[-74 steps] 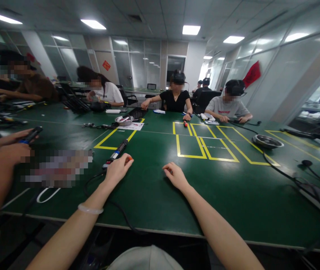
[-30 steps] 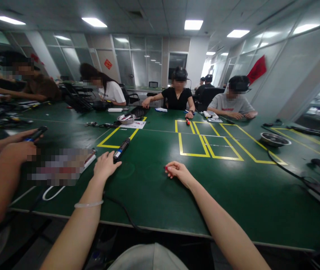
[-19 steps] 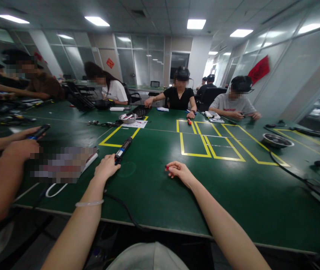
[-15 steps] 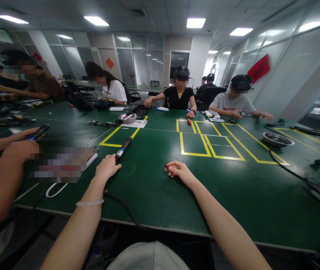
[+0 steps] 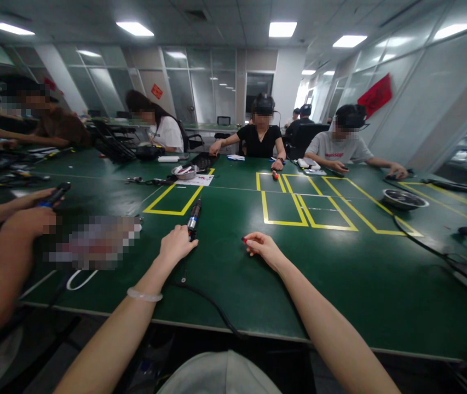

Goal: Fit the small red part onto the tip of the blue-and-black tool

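My left hand is wrapped round a black electric screwdriver with a blue band. The tool lies low over the green table, its thin tip pointing away from me. A dark cord runs from near my wrist to the table's front edge. To the right, my right hand pinches a small red piece between thumb and fingers. It is too small for me to tell its kind. A gap of bare table separates the piece from the screwdriver.
Yellow tape marks boxes on the green table. A metal bowl stands at right, another bowl at back left. On my left, a co-worker's hands hold a similar tool beside a blurred-out pouch. Other people sit across the table.
My left hand has moved right with the screwdriver, closer to my right hand, and the cord has shifted along. My right hand stays nearly in place with the red piece.
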A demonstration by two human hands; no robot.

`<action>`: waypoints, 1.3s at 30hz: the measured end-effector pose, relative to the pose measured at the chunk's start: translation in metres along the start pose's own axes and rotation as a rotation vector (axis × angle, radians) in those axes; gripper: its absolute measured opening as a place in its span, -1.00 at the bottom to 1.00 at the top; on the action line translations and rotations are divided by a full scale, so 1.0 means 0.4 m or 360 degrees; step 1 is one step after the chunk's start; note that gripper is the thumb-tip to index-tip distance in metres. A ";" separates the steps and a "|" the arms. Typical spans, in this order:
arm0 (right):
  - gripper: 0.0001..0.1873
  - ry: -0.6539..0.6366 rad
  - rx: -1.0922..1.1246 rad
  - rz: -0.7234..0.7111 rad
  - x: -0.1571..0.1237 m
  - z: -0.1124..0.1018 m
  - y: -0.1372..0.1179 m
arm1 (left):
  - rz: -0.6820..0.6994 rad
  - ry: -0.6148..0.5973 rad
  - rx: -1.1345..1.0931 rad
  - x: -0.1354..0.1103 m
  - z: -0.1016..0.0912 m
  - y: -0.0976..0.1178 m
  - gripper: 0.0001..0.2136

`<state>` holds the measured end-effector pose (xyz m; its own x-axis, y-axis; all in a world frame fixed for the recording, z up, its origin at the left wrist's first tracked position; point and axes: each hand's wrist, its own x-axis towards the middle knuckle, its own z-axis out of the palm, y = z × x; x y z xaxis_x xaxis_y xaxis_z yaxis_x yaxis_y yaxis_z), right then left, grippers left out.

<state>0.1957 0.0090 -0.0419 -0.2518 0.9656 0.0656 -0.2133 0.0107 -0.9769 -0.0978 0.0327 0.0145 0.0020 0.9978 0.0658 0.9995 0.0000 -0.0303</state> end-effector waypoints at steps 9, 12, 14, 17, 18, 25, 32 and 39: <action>-0.70 0.0095 -0.0439 -0.0272 0.007 -0.002 0.003 | 0.0340 0.0066 -0.0085 -0.044 0.002 0.182 -0.54; -0.82 0.0097 -0.0839 -0.0485 -0.003 0.008 -0.011 | 0.0410 0.0069 -0.0124 -0.065 -0.001 0.235 -0.55; -0.91 0.0058 -0.1092 -0.0608 -0.010 0.015 -0.020 | 0.0455 0.0062 -0.0141 -0.075 -0.004 0.265 -0.54; -0.97 0.0011 -0.1373 -0.0658 -0.019 0.020 -0.028 | 0.0522 0.0047 -0.0172 -0.085 -0.002 0.296 -0.54; -0.98 0.0003 -0.1440 -0.0649 -0.021 0.021 -0.030 | 0.0544 0.0046 -0.0182 -0.087 0.001 0.303 -0.54; -0.97 -0.0010 -0.1637 -0.0646 -0.026 0.023 -0.038 | 0.0636 0.0119 -0.0212 -0.089 0.023 0.303 -0.54; -0.96 0.0028 -0.1628 -0.0660 -0.022 0.020 -0.025 | 0.0630 0.0106 -0.0247 -0.088 0.027 0.301 -0.50; -0.92 -0.0027 -0.1678 -0.0626 -0.021 0.014 -0.019 | 0.0612 0.0075 -0.0265 -0.090 0.027 0.300 -0.51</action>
<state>0.1942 -0.0006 -0.0340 -0.3574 0.8430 0.4019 0.6221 0.5359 -0.5708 0.0218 -0.0027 -0.0022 0.3735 0.9189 0.1269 0.9169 -0.3865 0.0996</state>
